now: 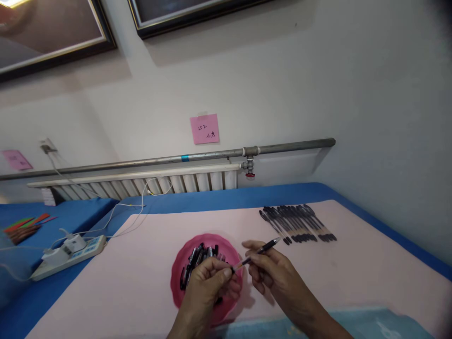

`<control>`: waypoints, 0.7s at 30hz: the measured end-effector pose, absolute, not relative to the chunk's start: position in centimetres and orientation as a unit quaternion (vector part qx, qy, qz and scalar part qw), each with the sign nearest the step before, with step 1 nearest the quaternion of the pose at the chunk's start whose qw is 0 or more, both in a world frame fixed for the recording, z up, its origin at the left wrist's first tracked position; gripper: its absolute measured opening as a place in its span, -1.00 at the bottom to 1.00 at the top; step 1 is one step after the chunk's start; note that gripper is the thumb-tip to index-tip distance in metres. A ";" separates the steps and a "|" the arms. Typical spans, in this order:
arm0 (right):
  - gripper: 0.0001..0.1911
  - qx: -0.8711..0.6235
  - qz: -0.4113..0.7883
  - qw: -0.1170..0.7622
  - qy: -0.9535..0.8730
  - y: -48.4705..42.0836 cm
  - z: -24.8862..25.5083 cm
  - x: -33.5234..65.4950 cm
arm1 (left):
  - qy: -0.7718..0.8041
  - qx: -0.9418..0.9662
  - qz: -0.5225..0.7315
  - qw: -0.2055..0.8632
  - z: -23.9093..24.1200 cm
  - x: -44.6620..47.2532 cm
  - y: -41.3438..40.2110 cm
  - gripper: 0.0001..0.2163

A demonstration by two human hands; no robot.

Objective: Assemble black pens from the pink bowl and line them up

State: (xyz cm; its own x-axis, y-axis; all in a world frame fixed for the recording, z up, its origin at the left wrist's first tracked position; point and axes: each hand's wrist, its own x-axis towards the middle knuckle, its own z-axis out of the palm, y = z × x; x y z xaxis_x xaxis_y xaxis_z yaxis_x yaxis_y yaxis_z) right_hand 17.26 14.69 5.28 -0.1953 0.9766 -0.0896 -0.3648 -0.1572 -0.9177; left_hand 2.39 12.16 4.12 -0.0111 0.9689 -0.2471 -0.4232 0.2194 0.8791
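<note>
Pink, smooth sheeting (134, 278) covers most of the blue tabletop (226, 201) in the head view, and both of the person's bare hands are at work above it. The left hand (206, 285) is closed to a pinch, thumb against fingertips, gripping the dark rear end of a slim pen with a clear barrel and a black grip (264, 247). The right hand (271, 268) is partly curled, its thumb and fingers around the same pen near the black grip, with the other fingers loosely bent. The pen is tilted, its pointed end upward to the right, and it spans the gap between the hands.

Beneath and behind the left hand is a round, deep-pink bowl with a wavy rim (175, 273), holding a jumble of black and clear pen parts (197, 261); the hand hides some of them. Beyond the right hand, near the sheeting's far edge, a row of black-and-clear pens (293, 223) lies side by side, slanting the same way. A light-blue cloth (353, 322) lies along the near edge. Well to the left, a white power strip (84, 252) bears plugged-in white adapters (75, 243).
</note>
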 end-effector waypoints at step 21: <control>-0.66 -0.368 0.679 0.472 -0.425 14.4 5.5 17.3 | 0.454 0.325 0.540 0.630 4.1 2.5 12.0 -0.75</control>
